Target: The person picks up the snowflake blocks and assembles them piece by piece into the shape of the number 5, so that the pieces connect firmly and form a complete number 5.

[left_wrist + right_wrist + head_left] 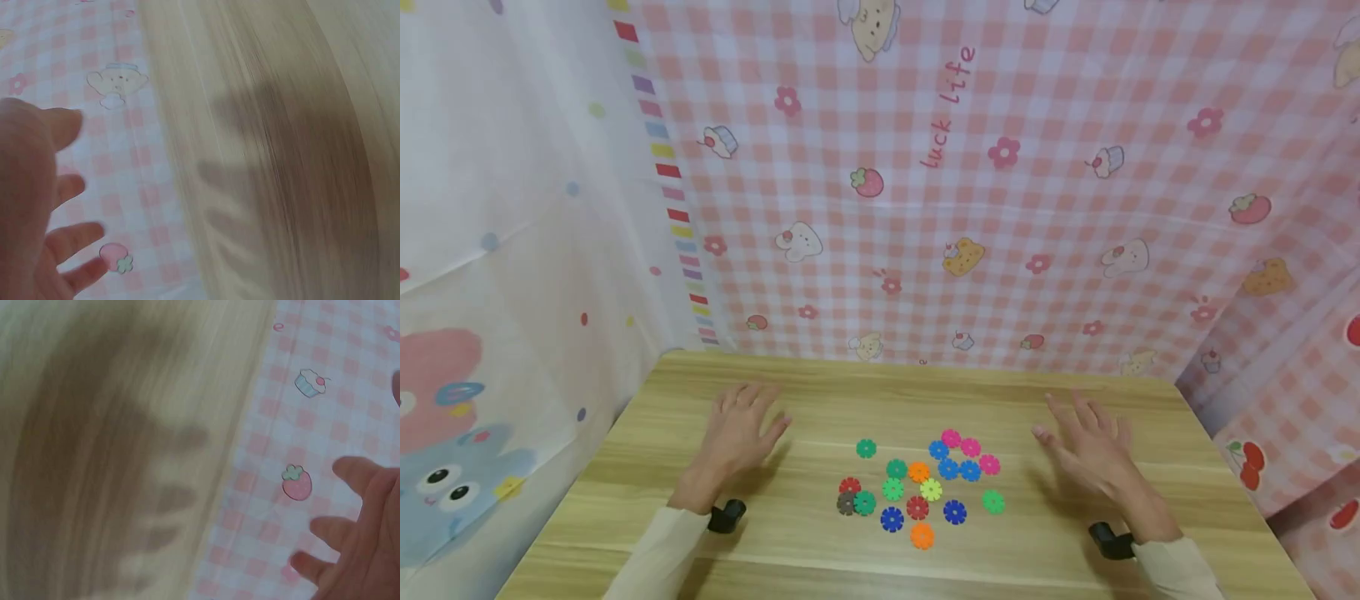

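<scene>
In the head view, several small notched plastic discs lie loosely grouped on the wooden table, among them a green disc [867,448], a pink disc [951,438], an orange disc [922,536] and a dark blue disc [955,512]. On the left, a grey disc [846,503] overlaps its green neighbour. My left hand [737,429] is held over the table left of the discs, fingers spread and holding nothing. To their right, my right hand [1086,446] also has its fingers spread and nothing in it. Both wrist views show shadows of the hands on the wood.
The wooden table [790,550] ends at the back against a pink checked cloth [917,217]. A white patterned cloth [535,250] hangs on the left, another checked cloth on the right. Black wrist straps [727,517] show at both wrists.
</scene>
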